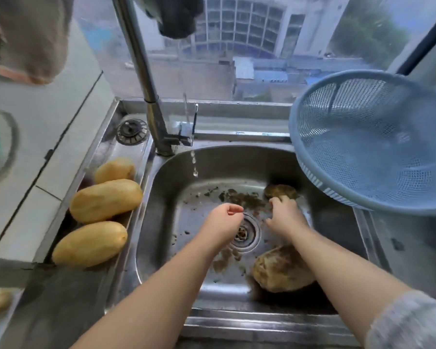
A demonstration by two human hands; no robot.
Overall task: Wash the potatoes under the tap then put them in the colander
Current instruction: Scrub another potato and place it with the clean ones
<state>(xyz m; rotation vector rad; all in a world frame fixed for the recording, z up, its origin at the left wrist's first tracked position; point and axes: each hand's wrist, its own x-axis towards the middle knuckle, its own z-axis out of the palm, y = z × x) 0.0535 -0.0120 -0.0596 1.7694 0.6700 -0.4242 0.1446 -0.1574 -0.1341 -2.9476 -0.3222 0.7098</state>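
Steel sink (166, 250) under me, streaked with loosened dirt. Nearest, a big muddy potato (282, 269) lies by my right forearm, untouched. My left hand (223, 222) hangs over the drain (244, 233), fingers loosely curled, holding nothing. My right hand (285, 215) reaches for the smaller dirty potato (281, 191) at the back of the basin; fingertips rest on it, not yet closed around it. I should get a full wrap, since wet skin will likely slip, then carry it left under the thin trickle from the tap (146, 79) and rub with both hands. The blue colander (373, 142) sits empty, propped on the sink's right edge. Three clean-looking potatoes (106, 200) wait on the left ledge.
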